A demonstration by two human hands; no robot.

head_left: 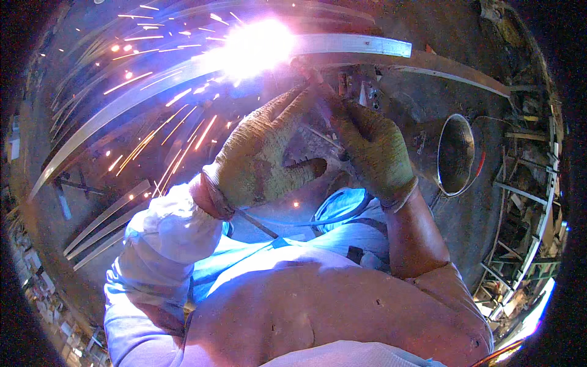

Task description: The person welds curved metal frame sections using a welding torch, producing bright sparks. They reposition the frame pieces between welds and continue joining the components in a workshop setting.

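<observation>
A bright welding arc [260, 50] glares on a curved metal bar [373, 44], and sparks fly left and downward from it. My right hand [378, 144], in a worn yellowish glove, is closed around what looks like a welding torch [317, 79]; its tip points toward the arc. My left hand [263, 150], gloved too, lies beside it with fingers stretched toward the torch and thumb held apart. The fingertips come close to the torch neck; whether they touch it I cannot tell. Glare hides the weld spot.
A wide round metal pipe or drum [455, 155] stands open-ended at the right. Behind it runs a metal rack [526, 202] with loose pieces. Curved metal strips [107, 235] lie at the left. A brown bar [465, 72] extends right of the workpiece.
</observation>
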